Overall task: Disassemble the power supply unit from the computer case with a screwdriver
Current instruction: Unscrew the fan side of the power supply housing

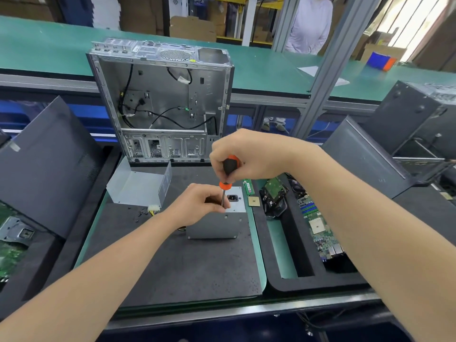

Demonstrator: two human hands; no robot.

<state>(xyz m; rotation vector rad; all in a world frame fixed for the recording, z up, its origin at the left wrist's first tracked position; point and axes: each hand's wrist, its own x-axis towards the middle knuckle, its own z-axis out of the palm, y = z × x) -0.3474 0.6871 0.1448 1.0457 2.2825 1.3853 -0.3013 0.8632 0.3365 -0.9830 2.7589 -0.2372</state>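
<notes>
Right hand (249, 154) clamps the screwdriver (229, 169) handle, left hand (197, 203) fingers (214, 206) pinch its shaft, just above the PSU (214, 227): stiff, probably heavy, best gripped by its sides.

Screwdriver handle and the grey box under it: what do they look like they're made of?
The screwdriver handle looks like matte black rubber or plastic with orange plastic ends; the thin shaft looks like steel. The power supply unit looks like folded sheet metal: dull grey side, brighter top, crisp bent edges.
</notes>
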